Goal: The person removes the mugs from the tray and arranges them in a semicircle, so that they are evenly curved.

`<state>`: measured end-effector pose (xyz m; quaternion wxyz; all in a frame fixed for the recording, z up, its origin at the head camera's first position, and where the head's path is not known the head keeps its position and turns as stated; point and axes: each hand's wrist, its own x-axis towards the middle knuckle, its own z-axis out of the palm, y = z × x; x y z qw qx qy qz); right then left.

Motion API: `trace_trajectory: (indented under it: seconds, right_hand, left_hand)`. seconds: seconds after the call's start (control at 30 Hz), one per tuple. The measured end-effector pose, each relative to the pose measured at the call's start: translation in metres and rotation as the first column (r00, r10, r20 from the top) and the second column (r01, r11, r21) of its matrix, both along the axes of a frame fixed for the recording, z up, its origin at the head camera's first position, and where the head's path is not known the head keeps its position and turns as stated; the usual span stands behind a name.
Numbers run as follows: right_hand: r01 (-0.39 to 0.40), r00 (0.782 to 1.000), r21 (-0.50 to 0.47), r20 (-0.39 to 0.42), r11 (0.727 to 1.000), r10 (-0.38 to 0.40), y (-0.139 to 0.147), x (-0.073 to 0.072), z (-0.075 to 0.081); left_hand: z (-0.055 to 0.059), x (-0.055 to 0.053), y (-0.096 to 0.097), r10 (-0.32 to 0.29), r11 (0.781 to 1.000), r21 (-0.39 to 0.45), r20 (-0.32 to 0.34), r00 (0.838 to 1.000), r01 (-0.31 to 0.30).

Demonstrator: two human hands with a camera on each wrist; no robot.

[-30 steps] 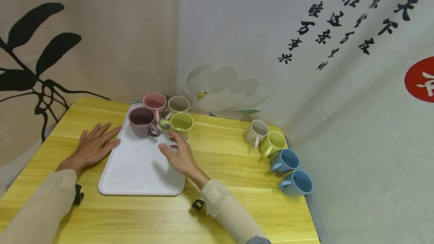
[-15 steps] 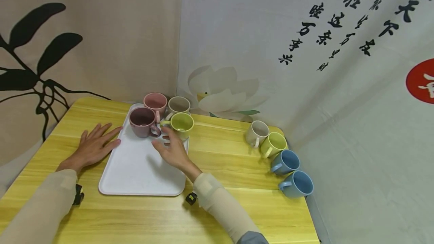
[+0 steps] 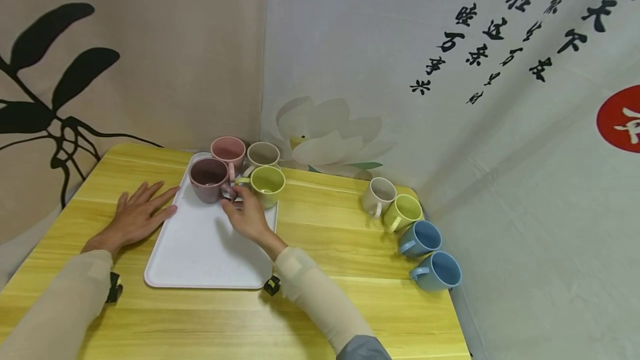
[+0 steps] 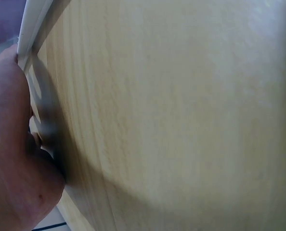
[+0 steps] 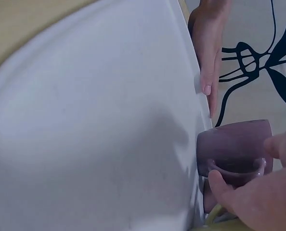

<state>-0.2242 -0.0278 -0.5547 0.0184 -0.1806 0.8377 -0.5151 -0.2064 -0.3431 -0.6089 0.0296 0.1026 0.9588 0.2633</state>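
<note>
A purple mug (image 3: pixel 209 180) stands upright on a white tray (image 3: pixel 210 260), its handle turned toward my right hand (image 3: pixel 250 216). The fingers of that hand are right at the handle, and in the right wrist view the thumb and fingers stand apart on either side of it. A yellow-green mug (image 3: pixel 268 185) stands just to the right on the tray, with a pink mug (image 3: pixel 228 150) and a beige mug (image 3: pixel 263 155) behind. My left hand (image 3: pixel 137 215) lies flat with spread fingers at the tray's left edge; in the left wrist view it (image 4: pixel 13 159) is beside the tray rim (image 4: pixel 31 33).
Along the table's right edge stand a pale mug (image 3: pixel 378 197), another yellow-green mug (image 3: pixel 403 213) and two blue mugs, one (image 3: pixel 421 236) behind the other (image 3: pixel 437 270). A printed cloth (image 3: pixel 350 71) hangs close behind the wooden table (image 3: pixel 325 238).
My right hand has moved left from beside the yellow-green mug to the purple mug's handle, its thumb and fingers drawing closer together. The left hand and all mugs have stayed put.
</note>
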Motion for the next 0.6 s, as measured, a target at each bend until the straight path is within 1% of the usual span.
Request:
trace_trajectory:
  seconds: [0.1, 0.23, 0.3, 0.47, 0.53, 0.6]
  right_hand:
    - [0.034, 0.999, -0.007, 0.022, 0.999, -0.034, -0.005, -0.002, -0.001]
    - [0.061, 0.997, -0.039, 0.049, 0.997, -0.060, -0.010, -0.005, -0.001]
    - [0.068, 0.997, -0.038, 0.044, 0.997, -0.066, -0.012, -0.006, -0.001]
    - [0.088, 0.996, 0.002, 0.017, 0.996, -0.089, -0.015, -0.008, -0.003]
    - [0.095, 0.995, 0.006, 0.013, 0.995, -0.095, -0.016, -0.010, -0.007]
    - [0.106, 0.994, 0.026, -0.025, 0.994, -0.105, -0.018, -0.017, -0.019]
  left_hand:
    - [-0.003, -0.001, -0.001, 0.000, 1.000, 0.007, 0.001, 1.000, 0.000]
    - [-0.006, -0.002, -0.003, 0.000, 1.000, 0.013, 0.001, 1.000, 0.000]
    - [-0.007, -0.002, -0.004, 0.000, 1.000, 0.016, 0.001, 1.000, 0.000]
    - [-0.008, -0.002, -0.005, 0.000, 1.000, 0.020, -0.003, 1.000, 0.000]
    - [-0.008, -0.002, -0.004, 0.000, 1.000, 0.019, -0.002, 1.000, 0.000]
    - [-0.007, -0.002, -0.004, -0.001, 1.000, 0.020, 0.000, 1.000, 0.001]
